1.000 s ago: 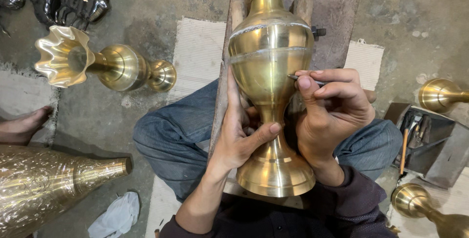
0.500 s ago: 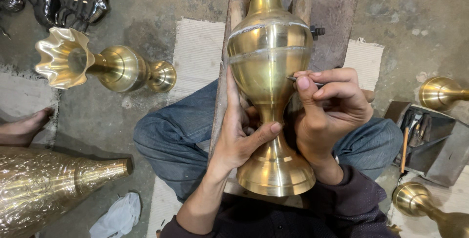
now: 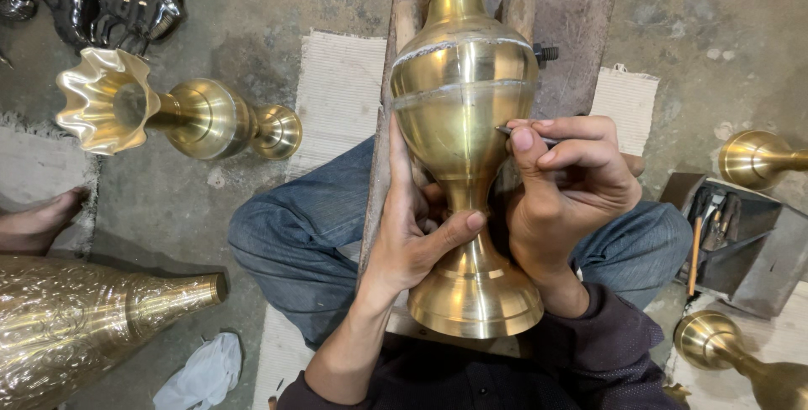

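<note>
A tall brass vase [image 3: 463, 115] lies along a wooden board [image 3: 572, 6] over my lap, its round foot toward me. My left hand [image 3: 412, 225] wraps the narrow stem, thumb across the front. My right hand [image 3: 572, 183] pinches a thin metal scribing tool [image 3: 526, 134], its tip touching the vase's belly just below a scratched band. Both my knees in blue jeans flank the board.
A fluted brass vase [image 3: 168, 111] lies at the left on the concrete floor, an engraved brass piece [image 3: 76, 334] at lower left. Another person's bare foot [image 3: 38, 220] shows at the left edge. A tool tray [image 3: 732, 242] and more brass parts [image 3: 757, 157] sit right.
</note>
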Available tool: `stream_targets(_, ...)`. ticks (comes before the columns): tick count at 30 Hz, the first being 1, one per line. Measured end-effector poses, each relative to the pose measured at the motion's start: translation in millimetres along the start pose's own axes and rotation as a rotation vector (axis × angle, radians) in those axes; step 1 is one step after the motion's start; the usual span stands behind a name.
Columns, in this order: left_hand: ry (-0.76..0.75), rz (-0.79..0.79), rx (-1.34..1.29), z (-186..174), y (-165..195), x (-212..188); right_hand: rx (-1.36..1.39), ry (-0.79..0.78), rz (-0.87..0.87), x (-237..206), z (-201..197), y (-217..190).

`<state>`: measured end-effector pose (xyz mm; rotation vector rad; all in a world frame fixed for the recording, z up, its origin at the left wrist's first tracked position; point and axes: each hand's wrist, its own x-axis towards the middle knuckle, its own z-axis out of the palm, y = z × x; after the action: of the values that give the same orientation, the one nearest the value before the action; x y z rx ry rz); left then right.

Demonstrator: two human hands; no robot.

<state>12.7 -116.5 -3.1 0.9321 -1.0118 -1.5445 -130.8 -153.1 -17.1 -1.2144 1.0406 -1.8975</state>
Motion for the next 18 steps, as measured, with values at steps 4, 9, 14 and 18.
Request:
stream_targets(4, 0.006, 0.003, 0.015, -0.2, 0.9, 0.0, 0.019, -0.014, 0.005, 0.1, 0.0, -1.4)
stream_targets(9, 0.007, -0.011, -0.007, 0.7, 2.8, -0.8, 0.037, 0.028, 0.01, 0.9, 4.0, -1.0)
stream_targets(14, 0.002, -0.008, -0.015, 0.1, 2.6, -0.3, -0.003, 0.017, 0.001, 1.2, 2.6, -0.8)
stream_targets(18, 0.009, 0.005, 0.004, 0.8, 1.9, 0.4, -0.025, -0.015, -0.03, 1.2, 0.1, -0.7)
